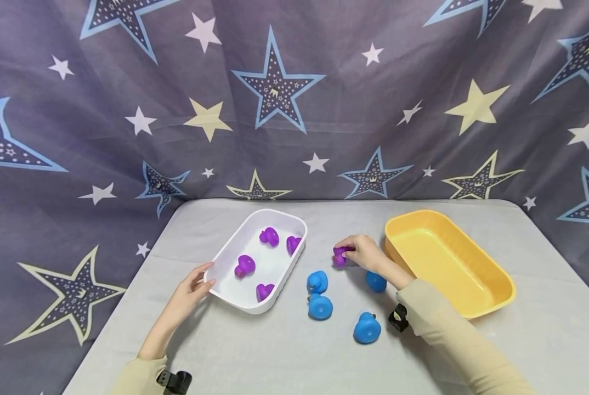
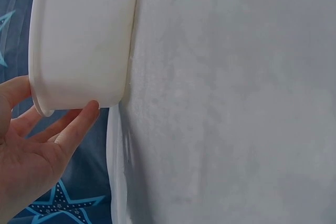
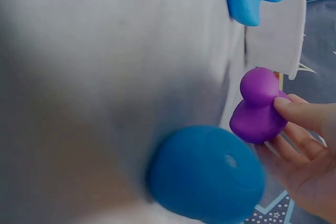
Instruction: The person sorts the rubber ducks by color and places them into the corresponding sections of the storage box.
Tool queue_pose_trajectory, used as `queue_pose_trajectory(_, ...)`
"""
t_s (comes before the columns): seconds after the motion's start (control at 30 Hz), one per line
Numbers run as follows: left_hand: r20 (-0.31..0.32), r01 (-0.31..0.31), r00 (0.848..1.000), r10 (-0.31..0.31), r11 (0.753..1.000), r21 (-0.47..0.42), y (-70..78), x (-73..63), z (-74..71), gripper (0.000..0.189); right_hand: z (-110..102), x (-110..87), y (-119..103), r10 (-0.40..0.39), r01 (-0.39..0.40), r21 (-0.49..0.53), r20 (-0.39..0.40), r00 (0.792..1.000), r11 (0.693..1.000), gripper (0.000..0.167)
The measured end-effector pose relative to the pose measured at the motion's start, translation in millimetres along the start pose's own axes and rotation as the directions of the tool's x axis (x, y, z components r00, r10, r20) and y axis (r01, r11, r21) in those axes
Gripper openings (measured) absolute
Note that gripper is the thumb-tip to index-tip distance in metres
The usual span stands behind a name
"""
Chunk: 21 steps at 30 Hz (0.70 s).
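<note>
Right wrist view: the right hand (image 3: 310,158) is pinching a purple duck (image 3: 257,106), its thumb pressing near the neck and its fingers supporting the other side. The head view is showing that duck between the white tray (image 1: 272,266) and the yellow tray (image 1: 437,255); whether it is touching the tabletop (image 1: 275,351) is staying unclear. The left hand (image 1: 191,291) is gripping the white tray by its near-left end. The duck is looking light, smooth and slightly springy, probably rubbery, so a hard squeeze would likely be dimpling rather than breaking it. Its round head is offering poor purchase; the narrowing neck above the plump body is giving the surest hold.
</note>
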<state>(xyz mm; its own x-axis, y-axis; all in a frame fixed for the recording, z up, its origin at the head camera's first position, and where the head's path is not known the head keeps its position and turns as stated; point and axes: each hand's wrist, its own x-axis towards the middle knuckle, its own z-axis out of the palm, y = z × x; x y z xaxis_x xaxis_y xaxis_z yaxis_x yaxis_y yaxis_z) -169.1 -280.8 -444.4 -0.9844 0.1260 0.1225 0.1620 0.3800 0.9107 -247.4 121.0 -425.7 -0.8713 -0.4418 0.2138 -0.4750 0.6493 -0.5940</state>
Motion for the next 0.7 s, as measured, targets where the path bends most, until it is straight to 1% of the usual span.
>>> queue_pose_trajectory(0.2, 0.002, -0.002, 1.0, 0.002, 1.0, -0.002, 0.1, 0.2, -0.6, 0.045, -6, 3.4, -7, -0.033, 0.033, 0.014, -0.024, 0.999, 0.999, 0.022)
queue_pose_trajectory(0.5, 0.001, -0.005, 1.0, 0.005, 1.0, -0.027, -0.9, -0.6, -0.3, 0.045, -10, 8.2, -21, -0.041, 0.044, 0.057, -0.039, 0.998, 0.997, 0.022)
queue_pose_trajectory(0.7, -0.002, -0.011, 1.0, 0.011, 1.0, -0.029, -2.5, -0.2, -0.2, 0.045, -11, 11.3, -32, -0.051, 0.055, 0.084, -0.046, 0.998, 0.995, 0.022)
